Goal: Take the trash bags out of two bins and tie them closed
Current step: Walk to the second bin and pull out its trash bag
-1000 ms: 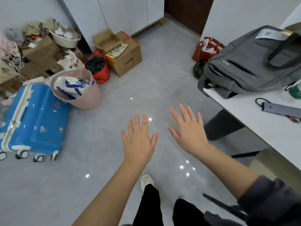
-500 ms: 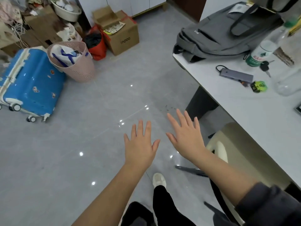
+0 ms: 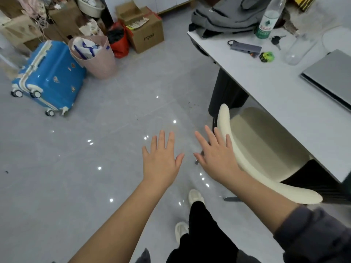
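- The left hand (image 3: 161, 161) and the right hand (image 3: 216, 156) are both stretching out flat over the glossy grey tiled floor (image 3: 95, 168), palms down, fingers spread, grasping nothing.
- The round pink plastic bin (image 3: 95, 57) is standing far ahead and to the left of the hands, well apart from them, leaning against the blue hard-shell suitcase (image 3: 49, 73) that is lying on its side.
- A white bag with blue markings (image 3: 85, 47) is filling the bin's mouth; whether it is the liner or just trash I cannot tell.
- A red bag with dark contents (image 3: 118, 39) is sitting just beside the bin, between it and the brown cardboard box (image 3: 146, 29); it may be the second one, though no second bin is showing clearly.
- The bin is leaning with its mouth tilting up and toward the suitcase, so a pull would likely be going up and leftward.
- The left hand is lying nearer the bin, so it is probably leading the reach; the task looks not yet begun.
- The box is reading "rapoo" on its side.
- On the white worktop (image 3: 275, 95) to the right, a clear bottle with a green label (image 3: 267, 18) is carrying writing too small to read.
- A cream cushioned chair (image 3: 262, 145) is sitting just right of the right hand.
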Available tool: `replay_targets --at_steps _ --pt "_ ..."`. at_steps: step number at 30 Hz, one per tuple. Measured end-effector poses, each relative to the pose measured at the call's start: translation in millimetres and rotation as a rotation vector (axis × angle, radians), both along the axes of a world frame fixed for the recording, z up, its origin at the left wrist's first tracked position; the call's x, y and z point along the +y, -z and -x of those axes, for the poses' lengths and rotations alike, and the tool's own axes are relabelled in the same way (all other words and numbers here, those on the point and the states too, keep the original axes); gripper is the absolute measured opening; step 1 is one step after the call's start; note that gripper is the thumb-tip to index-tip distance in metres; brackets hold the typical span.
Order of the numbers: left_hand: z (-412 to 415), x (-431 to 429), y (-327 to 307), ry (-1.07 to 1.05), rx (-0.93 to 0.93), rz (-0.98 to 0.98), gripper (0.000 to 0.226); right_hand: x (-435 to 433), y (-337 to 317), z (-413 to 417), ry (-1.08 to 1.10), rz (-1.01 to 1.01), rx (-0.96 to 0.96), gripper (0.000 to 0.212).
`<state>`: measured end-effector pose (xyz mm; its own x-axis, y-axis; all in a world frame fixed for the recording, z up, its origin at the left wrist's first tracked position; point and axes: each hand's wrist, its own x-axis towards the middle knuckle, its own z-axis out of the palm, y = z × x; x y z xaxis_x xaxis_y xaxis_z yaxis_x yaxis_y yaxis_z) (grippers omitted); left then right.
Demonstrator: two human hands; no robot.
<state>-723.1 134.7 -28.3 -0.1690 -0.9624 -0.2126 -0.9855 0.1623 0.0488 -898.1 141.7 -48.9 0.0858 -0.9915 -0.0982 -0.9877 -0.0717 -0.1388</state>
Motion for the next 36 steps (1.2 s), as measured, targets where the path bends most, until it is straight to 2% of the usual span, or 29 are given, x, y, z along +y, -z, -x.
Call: replay_targets --at_steps 8,20,26,32,36 --pt "71.2 94.2 -13.2 -0.015 0.05 0.021 0.069 93.1 -9.4 69.1 -0.052 0.025 0.036 0.065" --pt "247.6 237.1 12.5 -0.082 0.018 0.021 0.07 215.9 12.1 240.0 -0.191 -0.011 0.018 0.064" --pt "322.5 300.4 18.9 -0.09 -0.005 0.034 0.07 276.4 21.3 327.2 -0.171 0.03 0.03 0.065" --pt "410.4 398.8 37.7 -0.077 0.017 0.026 0.069 375.7 42.7 421.0 -0.139 0.053 0.045 0.066" --pt "464.1 467.0 37.0 -0.096 0.049 0.015 0.069 447.2 40.0 473.0 -0.153 -0.001 0.031 0.067"
